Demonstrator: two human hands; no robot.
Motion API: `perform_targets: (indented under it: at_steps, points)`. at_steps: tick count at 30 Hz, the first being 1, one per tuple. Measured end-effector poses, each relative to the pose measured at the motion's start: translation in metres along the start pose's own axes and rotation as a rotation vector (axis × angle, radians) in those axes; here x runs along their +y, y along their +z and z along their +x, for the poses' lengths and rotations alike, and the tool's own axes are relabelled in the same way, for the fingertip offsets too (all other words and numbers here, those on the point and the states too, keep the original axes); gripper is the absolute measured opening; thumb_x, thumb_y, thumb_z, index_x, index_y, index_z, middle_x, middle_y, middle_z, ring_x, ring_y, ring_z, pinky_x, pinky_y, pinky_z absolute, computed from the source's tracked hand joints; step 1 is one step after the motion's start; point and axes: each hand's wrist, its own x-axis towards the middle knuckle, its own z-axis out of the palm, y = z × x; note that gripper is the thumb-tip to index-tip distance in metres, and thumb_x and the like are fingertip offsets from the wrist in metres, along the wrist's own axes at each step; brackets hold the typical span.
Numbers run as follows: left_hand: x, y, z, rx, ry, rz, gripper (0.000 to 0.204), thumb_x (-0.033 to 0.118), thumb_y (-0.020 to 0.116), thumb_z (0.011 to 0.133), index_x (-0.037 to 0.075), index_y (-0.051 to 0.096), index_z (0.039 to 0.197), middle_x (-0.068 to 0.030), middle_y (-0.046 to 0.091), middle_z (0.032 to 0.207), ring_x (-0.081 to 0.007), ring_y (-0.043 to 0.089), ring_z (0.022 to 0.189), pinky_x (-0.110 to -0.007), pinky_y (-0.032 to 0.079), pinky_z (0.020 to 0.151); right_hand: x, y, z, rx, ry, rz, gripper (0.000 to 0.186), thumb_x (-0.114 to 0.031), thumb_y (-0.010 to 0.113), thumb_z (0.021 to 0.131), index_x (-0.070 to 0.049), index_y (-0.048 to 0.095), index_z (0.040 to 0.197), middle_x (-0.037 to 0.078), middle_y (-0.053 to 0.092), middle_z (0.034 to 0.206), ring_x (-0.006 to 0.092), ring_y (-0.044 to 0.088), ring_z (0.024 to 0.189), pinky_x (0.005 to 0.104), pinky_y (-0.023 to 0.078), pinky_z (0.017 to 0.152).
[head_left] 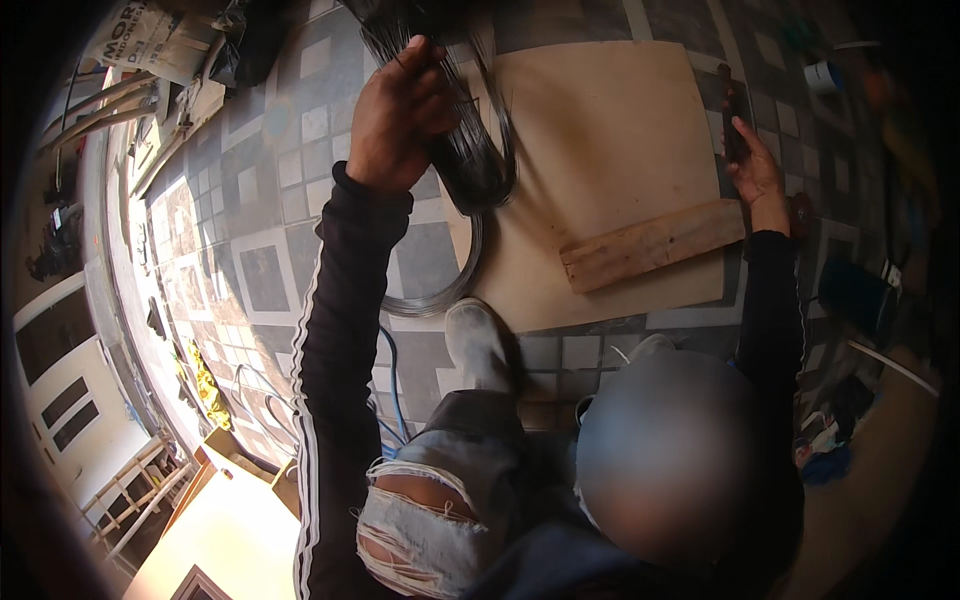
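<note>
Wire bundle [478,150] gripped in the left hand [398,115] above a tan board [610,130].

Dark thin wire hangs in a long loop, its long axis running from the top edge down toward the board, lower end just above a grey wire coil [450,290] on the tiled floor. Left arm is stretched forward, fingers closed round the strands. Right hand [757,172], at the board's right edge, is curled on a dark tool handle [732,120], beside a wooden plank [652,245]. A white printed sack [150,40] lies top left.
</note>
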Motion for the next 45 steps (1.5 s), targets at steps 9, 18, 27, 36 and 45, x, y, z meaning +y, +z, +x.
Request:
perform_targets:
  at_steps: [9, 18, 27, 36, 45]
  points:
    - [-0.008, 0.015, 0.029, 0.038, -0.020, 0.051, 0.030, 0.032, 0.047, 0.111, 0.020, 0.045, 0.084, 0.0097, 0.030, 0.062, -0.0060, 0.028, 0.048, -0.024, 0.025, 0.045, 0.057, 0.115, -0.174, -0.484, 0.124, -0.141, 0.058, -0.021, 0.063, 0.099, 0.001, 0.041, 0.149, 0.014, 0.067, 0.100, 0.0217, 0.074, 0.081, 0.0288, 0.060, 0.057]
    - [-0.019, 0.030, 0.056, 0.078, -0.010, 0.095, 0.030, 0.030, 0.049, 0.109, 0.019, 0.048, 0.081, 0.0085, 0.034, 0.063, -0.0075, 0.031, 0.049, -0.025, 0.028, 0.045, 0.007, 0.159, -0.224, -0.606, 0.089, -0.642, 0.064, -0.016, 0.060, 0.102, -0.010, 0.033, 0.160, 0.018, 0.063, 0.129, 0.0284, 0.067, 0.115, 0.0336, 0.063, 0.079]
    - [-0.027, 0.030, 0.078, 0.045, -0.006, 0.097, 0.029, 0.029, 0.050, 0.107, 0.018, 0.048, 0.081, 0.0064, 0.038, 0.064, -0.0094, 0.034, 0.049, -0.025, 0.029, 0.045, -0.025, 0.178, -0.216, -0.191, -0.961, -1.596, 0.073, 0.009, 0.058, 0.084, -0.024, 0.056, 0.149, 0.019, 0.051, 0.133, 0.0421, 0.056, 0.120, 0.0469, 0.051, 0.102]
    - [-0.039, 0.017, 0.093, -0.057, 0.012, 0.121, 0.028, 0.030, 0.053, 0.106, 0.019, 0.049, 0.080, 0.0068, 0.040, 0.064, -0.0098, 0.037, 0.049, -0.025, 0.032, 0.046, -0.060, 0.189, -0.207, -0.131, -1.184, -1.899, 0.077, 0.012, 0.056, 0.083, -0.027, 0.056, 0.149, 0.021, 0.050, 0.138, 0.0408, 0.054, 0.126, 0.0485, 0.052, 0.102]
    - [-0.050, 0.003, 0.105, -0.301, -0.129, -0.195, 0.025, 0.032, 0.056, 0.104, 0.018, 0.055, 0.084, 0.0076, 0.041, 0.065, -0.0098, 0.040, 0.051, -0.025, 0.036, 0.049, -0.075, 0.194, -0.213, -0.114, -1.193, -2.125, 0.067, 0.006, 0.056, 0.088, -0.028, 0.058, 0.146, 0.016, 0.054, 0.136, 0.0342, 0.057, 0.124, 0.0443, 0.055, 0.090]
